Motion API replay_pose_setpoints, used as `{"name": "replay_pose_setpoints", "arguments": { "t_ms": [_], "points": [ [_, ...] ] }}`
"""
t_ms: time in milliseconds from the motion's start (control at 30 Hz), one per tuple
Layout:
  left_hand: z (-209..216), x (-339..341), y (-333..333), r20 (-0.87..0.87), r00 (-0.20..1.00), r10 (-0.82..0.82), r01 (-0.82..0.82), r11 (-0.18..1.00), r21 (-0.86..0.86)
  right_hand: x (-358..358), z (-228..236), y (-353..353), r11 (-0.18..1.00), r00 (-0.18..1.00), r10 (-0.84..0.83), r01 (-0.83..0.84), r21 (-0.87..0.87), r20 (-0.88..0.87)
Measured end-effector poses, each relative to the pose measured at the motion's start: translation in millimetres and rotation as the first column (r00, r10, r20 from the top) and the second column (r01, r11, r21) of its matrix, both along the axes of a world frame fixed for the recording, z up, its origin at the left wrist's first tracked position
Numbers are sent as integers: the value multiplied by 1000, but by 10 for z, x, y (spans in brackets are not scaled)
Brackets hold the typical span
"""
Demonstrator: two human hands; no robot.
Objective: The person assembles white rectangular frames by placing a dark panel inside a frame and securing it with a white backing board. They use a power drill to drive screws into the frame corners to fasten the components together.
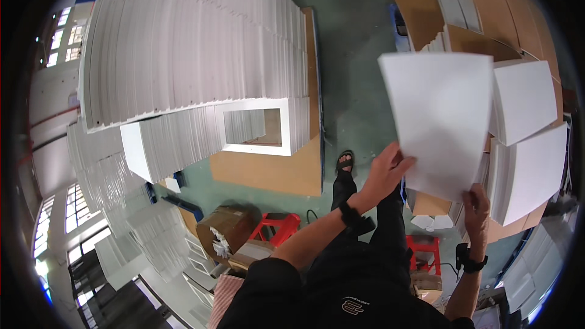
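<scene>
Your left hand [385,173] and right hand [476,202] have fingers clamped on the white sheet [442,119]'s lower edge; it looks light, thin and floppy, so support both corners.

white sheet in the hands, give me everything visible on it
The white sheet is one large, plain, flat rectangle, seemingly thin card or board, unprinted on the side shown. It is held up in the air, slightly tilted, above the stacks of white sheets at right. The left hand grips its lower left edge; the right hand holds its lower right corner.

Probably a packaging factory floor: tall stacks of white sheets [195,42], cardboard boxes [225,228]
</scene>
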State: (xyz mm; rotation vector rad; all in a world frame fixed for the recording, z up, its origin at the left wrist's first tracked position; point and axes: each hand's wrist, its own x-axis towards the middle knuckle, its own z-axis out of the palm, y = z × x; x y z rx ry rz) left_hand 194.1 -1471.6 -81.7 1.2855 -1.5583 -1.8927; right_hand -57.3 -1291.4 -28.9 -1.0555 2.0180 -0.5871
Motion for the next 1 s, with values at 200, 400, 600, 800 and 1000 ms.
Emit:
{"name": "replay_pose_setpoints", "arguments": {
  "t_ms": [200, 400, 600, 800, 1000],
  "points": [
    [-1244, 1985, 1044, 155, 781, 605, -608, 679, 410, 1210, -374, -448, 991, 972, 135, -130, -39, 192],
    [-2264, 3702, 310, 355, 519, 777, -854, 485, 188, 1781, -671, -381, 905, 908, 347, -390, 170, 234],
    [-2871, 4624, -686, 401, 438, 804, -896, 425, 127, 2146, -784, -327, 846, 872, 423, -477, 236, 247],
    [-3100, 4840, -1008, 487, 371, 791, -928, 299, 222, 2443, -797, -422, 803, 864, 414, -495, 332, 288],
    [-2861, 4445, -994, 717, 368, 593, -341, 803, -489, 2623, -845, -427, 840, 907, 300, -398, 370, 294]
  ]
}}
